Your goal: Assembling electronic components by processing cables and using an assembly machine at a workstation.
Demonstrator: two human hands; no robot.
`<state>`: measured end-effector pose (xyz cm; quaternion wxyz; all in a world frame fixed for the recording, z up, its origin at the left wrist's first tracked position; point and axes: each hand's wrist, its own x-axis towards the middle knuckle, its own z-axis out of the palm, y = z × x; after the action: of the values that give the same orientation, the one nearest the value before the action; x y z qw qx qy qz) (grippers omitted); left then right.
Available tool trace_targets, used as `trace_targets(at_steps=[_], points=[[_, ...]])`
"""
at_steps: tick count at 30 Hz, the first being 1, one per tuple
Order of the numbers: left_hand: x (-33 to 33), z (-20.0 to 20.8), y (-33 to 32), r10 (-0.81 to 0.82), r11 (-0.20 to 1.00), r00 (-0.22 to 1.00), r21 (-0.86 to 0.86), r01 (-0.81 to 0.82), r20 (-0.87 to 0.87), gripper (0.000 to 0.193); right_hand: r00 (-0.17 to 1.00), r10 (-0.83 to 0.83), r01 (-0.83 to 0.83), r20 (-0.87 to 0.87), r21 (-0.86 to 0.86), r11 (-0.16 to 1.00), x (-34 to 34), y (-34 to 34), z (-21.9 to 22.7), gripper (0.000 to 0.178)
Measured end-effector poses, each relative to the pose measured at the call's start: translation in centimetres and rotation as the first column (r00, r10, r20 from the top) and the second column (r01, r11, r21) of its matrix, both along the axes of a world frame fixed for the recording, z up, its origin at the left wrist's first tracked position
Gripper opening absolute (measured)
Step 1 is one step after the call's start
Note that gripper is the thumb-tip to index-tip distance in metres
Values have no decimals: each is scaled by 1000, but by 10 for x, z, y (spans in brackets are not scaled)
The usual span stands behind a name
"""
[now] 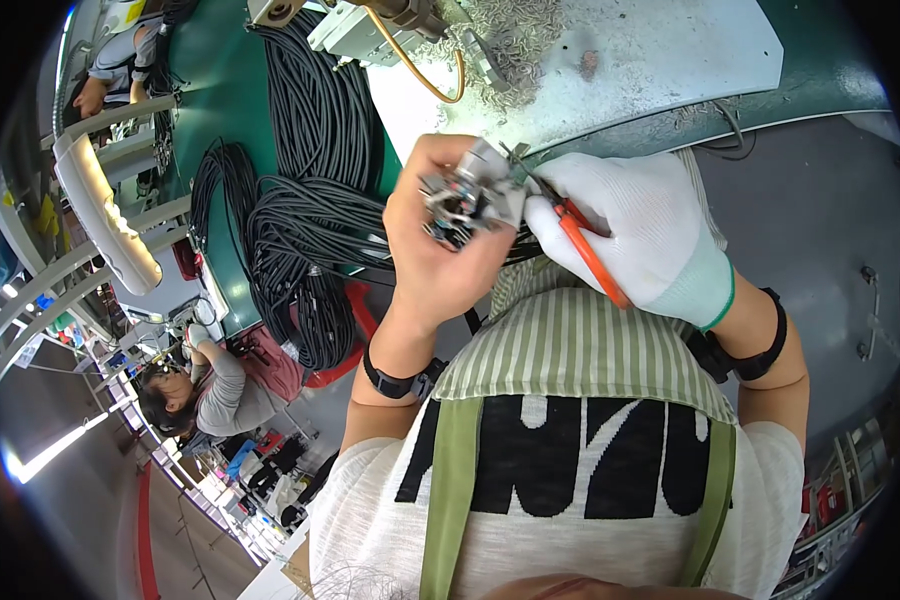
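Note:
My bare left hand is closed around a bundle of cable ends. The ends are blurred, a jumble of silver, white and dark bits with a few coloured strands. In a white knit glove with a green cuff, my right hand grips a pair of pliers with orange handles. Their dark jaws point up and left, close beside the bundle. Whether the jaws touch a cable end I cannot tell. Dark cables run below the bundle, partly hidden by my hands.
Thick coils of black cable lie on the green tabletop to the left. A white board strewn with small clippings lies ahead, under a machine with a yellow tube. Co-workers sit farther left.

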<state>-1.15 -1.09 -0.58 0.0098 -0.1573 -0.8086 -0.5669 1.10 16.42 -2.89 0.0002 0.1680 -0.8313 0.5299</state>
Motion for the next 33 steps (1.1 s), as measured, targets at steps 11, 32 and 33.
trace_targets(at_steps=[11,32,33], points=[[-2,-4,-3,100,994,975,14,-105,196,15,906,-123,278,-404,349,895,-5,-12,-9,15],[-81,-31,-23,-144,884,774,431,-178,616,6,881,149,-13,450,-291,957,-102,10,-14,32],[-84,-29,-22,-145,906,788,401,-138,599,7,949,165,-87,270,-279,956,-109,10,-18,30]])
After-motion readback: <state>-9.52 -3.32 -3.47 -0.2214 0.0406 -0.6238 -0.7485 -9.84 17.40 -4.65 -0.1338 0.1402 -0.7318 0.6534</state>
